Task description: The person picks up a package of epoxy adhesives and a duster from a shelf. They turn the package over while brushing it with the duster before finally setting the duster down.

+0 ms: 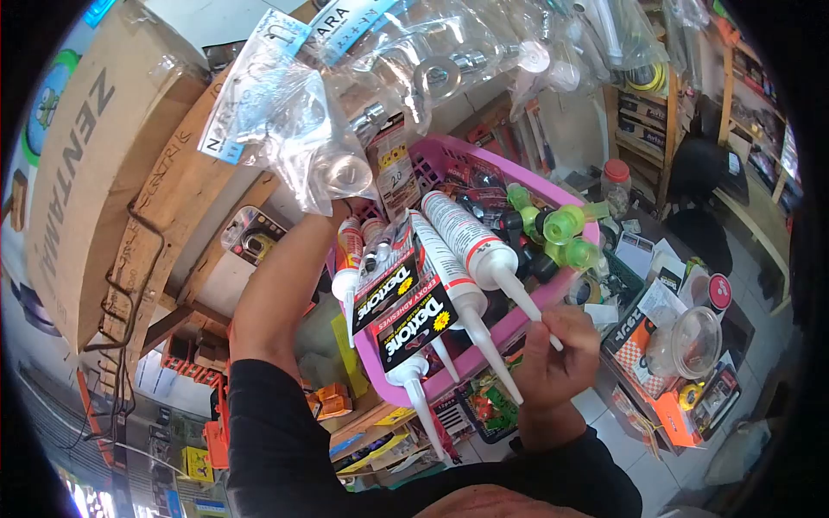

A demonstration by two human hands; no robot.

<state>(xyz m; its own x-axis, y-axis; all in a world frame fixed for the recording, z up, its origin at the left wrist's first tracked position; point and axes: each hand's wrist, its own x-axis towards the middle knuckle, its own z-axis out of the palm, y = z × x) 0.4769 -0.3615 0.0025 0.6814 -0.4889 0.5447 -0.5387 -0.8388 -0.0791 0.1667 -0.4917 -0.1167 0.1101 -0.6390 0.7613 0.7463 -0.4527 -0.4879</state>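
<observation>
The fingers [555,325] of the right hand [557,367], at lower right of centre, are closed in a pinch on the nozzle tip of a white tube [466,235], with the other fingers curled into the palm. The left forearm [285,293] rises from the lower left in a black sleeve, and the left hand passes behind the packs, so its grip cannot be told.

A big cardboard box [78,173] fills the upper left of the frame. Clear plastic bags [294,129] of metal fittings hang across the top, just above the packs. A pink basket [509,332] sits at the centre, its rim running diagonally under the tubes. Green-capped bottles [566,226] stand in its right end. A clear round container [691,341] lies at the right, well apart from the hands.

A fan of Dextone packs [406,306] and several more white tubes lies over the basket between the two hands. The pinched tube is the uppermost of the fan. Its long axis runs from upper left to lower right, with the body toward the left hand and the tapered nozzle [528,309] pointing down to the right hand. The right hand is therefore the nearer one, already on the tip; the neighbouring nozzles [484,345] lie just beside it at lower left, untouched.
</observation>
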